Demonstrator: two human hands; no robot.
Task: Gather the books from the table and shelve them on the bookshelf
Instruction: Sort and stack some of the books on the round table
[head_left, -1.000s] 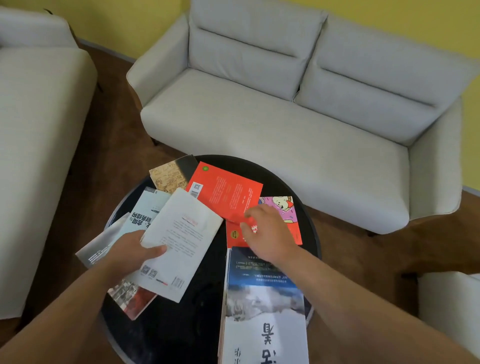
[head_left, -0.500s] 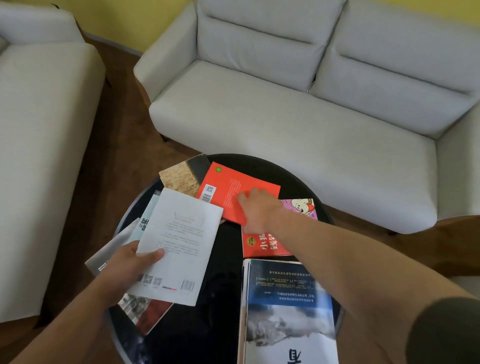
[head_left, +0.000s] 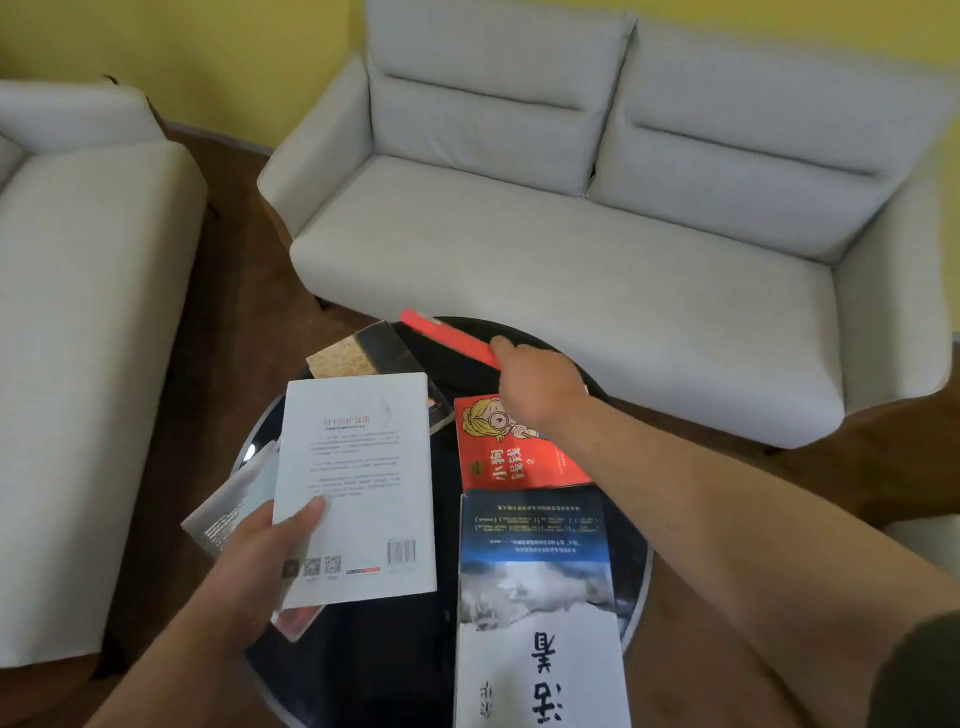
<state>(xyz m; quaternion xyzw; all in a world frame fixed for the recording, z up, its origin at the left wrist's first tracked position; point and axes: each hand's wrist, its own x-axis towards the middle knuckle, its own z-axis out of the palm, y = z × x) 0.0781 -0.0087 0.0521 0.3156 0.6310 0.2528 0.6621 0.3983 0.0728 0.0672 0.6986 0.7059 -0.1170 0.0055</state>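
My left hand (head_left: 254, 566) grips a white book (head_left: 358, 483) by its near left corner, thumb on the cover, held over other books at the left of the round black table (head_left: 395, 670). My right hand (head_left: 535, 384) holds a thin orange-red book (head_left: 447, 338), tilted up on edge over the table's far side. A red cartoon-cover book (head_left: 514, 457) lies flat under my right wrist. A blue-and-white book (head_left: 535, 597) lies at the near right. A tan-and-black book (head_left: 363, 353) sits at the far left. No bookshelf is in view.
A light grey two-seat sofa (head_left: 597, 218) stands just beyond the table. Another grey sofa (head_left: 78, 312) fills the left side. Brown floor (head_left: 239, 291) runs between them, and a yellow wall is behind.
My right hand has lifted the orange-red book off the pile and tilted it up on edge, uncovering the red cartoon book. My left hand has raised the white book and squared it.
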